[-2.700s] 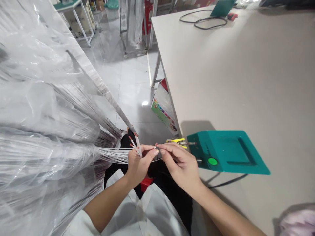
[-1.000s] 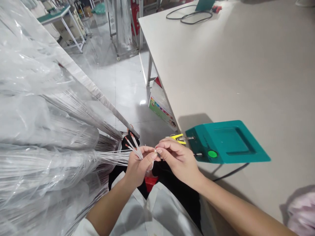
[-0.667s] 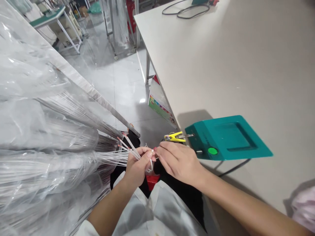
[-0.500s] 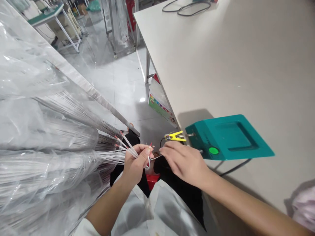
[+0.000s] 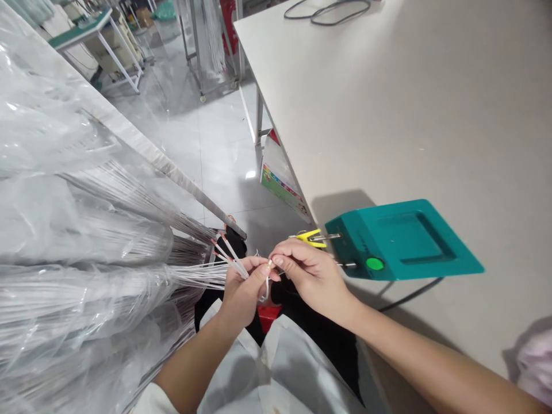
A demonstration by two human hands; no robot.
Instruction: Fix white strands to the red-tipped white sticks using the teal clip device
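Several white wires (image 5: 202, 275) with reddish tips run from the plastic-wrapped bundles on the left into my left hand (image 5: 245, 287), which is closed around them. My right hand (image 5: 304, 270) pinches a wire end against the left fingertips, above my lap. What exactly sits between the right thumb and finger is small and partly hidden. Just beyond the right hand, a yellow clip (image 5: 311, 237) is fixed to a metal post on a teal box (image 5: 405, 241) with a green button (image 5: 375, 264). My right hand partly covers the clip.
Wire bundles in clear plastic (image 5: 86, 299) fill the left side behind a slanted rail (image 5: 172, 172). The white table (image 5: 388, 115) spans the right, with a black cable (image 5: 332, 14) at its far end. A printed carton (image 5: 282, 184) stands below the table edge.
My right hand has moved left and its fingers now meet the left fingertips at the wire end. My left hand has shifted slightly right with the wires.
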